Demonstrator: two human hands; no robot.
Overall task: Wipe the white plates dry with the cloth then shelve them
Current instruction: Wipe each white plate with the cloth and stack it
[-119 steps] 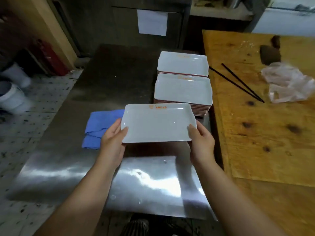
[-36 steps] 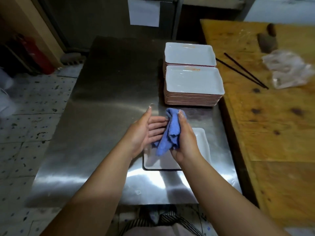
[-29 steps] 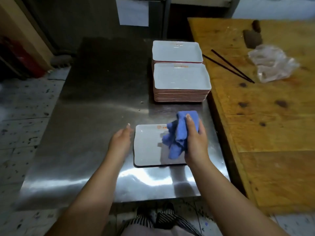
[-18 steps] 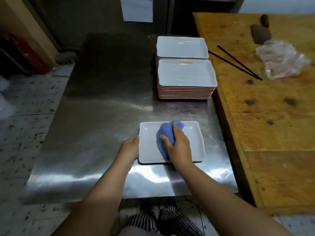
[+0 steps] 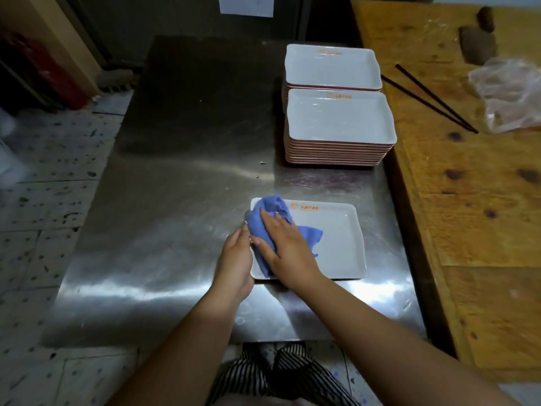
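Observation:
A white rectangular plate (image 5: 336, 241) with an orange logo lies flat near the front of the steel table (image 5: 181, 200). A bunched blue cloth (image 5: 270, 210) sits on the plate's left half. My right hand (image 5: 285, 246) presses down on the cloth with fingers spread flat over it. My left hand (image 5: 235, 262) rests against the plate's left edge, its fingers hidden behind the rim and cloth. Two stacks of white plates stand further back: a near stack (image 5: 339, 124) and a far stack (image 5: 332, 67).
A wooden table (image 5: 468, 186) borders the steel table on the right, carrying two black chopsticks (image 5: 433, 98), crumpled clear plastic (image 5: 509, 92) and a dark lump (image 5: 477, 45). Speckled tile floor (image 5: 44, 186) lies to the left.
My right hand has slid the cloth from the plate's middle to its left end. My left hand stays at the plate's left edge.

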